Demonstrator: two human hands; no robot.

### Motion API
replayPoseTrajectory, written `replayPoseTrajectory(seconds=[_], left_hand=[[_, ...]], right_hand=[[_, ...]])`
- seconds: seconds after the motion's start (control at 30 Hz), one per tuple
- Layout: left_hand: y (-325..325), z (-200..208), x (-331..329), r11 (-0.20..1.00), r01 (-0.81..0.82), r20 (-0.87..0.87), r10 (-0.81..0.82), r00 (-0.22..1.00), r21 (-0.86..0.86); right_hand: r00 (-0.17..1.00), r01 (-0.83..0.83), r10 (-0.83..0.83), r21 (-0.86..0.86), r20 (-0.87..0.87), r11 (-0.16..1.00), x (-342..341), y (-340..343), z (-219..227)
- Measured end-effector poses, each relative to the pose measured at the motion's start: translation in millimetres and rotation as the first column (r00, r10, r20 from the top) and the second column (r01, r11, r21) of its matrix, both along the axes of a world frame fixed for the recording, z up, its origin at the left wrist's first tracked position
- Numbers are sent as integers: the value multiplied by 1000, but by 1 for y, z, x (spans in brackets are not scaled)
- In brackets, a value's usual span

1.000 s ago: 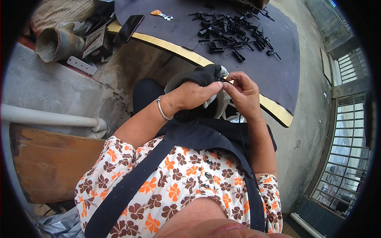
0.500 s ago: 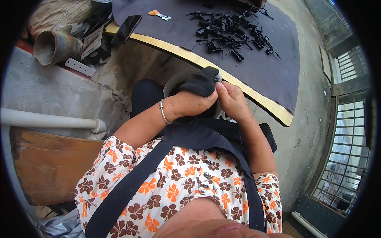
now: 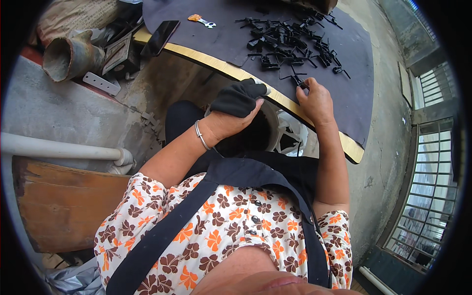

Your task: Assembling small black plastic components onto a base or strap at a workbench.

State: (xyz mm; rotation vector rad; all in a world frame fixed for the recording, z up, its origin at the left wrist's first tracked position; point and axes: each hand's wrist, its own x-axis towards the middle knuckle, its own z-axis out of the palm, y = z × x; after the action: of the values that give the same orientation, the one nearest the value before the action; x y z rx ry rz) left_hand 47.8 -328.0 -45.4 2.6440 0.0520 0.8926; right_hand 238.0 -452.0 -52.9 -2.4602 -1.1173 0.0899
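Observation:
My left hand (image 3: 230, 123) is closed around a bunched black cloth (image 3: 239, 97), just off the near edge of the table. A pale tip shows at the cloth's far end; what it belongs to I cannot make out. Over the table edge reaches my right hand (image 3: 317, 102), its thumb and fingers pinching a small black part with thin rods (image 3: 298, 81) at the near side of the pile. Beyond it lies a loose pile of similar black parts (image 3: 280, 42) on the dark table cover (image 3: 221, 42).
A white bucket (image 3: 272, 118) with dark contents stands below my hands, beside a white plastic bag (image 3: 291, 132). On the table's left lie a phone (image 3: 161, 37) and a wrench with an orange-wrapped end (image 3: 201, 21). A rusty pipe piece (image 3: 71, 56) sits farther left.
My right hand has left the black cloth and moved right and forward onto a black part. My left hand has shifted slightly left, still gripping the cloth.

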Motion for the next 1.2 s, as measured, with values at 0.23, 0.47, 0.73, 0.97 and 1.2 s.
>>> replayPoseTrajectory(seconds=[0.23,0.47,0.73,0.97,1.2], left_hand=[[-6,15,12,878,143,-54,-188,981,-457],[-17,29,7,616,43,-181,-296,938,-787],[-26,26,1,208,137,72,-292,954,-969],[-31,26,-3,615,50,-54,-150,987,-787],[-33,23,-1,978,72,80,-58,995,-193]], right_hand=[[898,-265,331,245,-290,933,-45,-36,30],[817,-144,432,591,-381,794,-63,-38,32],[899,-60,334,675,-284,736,-80,-21,20],[717,-82,471,610,-514,789,-75,-25,14],[695,-17,476,650,-539,760,-84,-16,-5]])
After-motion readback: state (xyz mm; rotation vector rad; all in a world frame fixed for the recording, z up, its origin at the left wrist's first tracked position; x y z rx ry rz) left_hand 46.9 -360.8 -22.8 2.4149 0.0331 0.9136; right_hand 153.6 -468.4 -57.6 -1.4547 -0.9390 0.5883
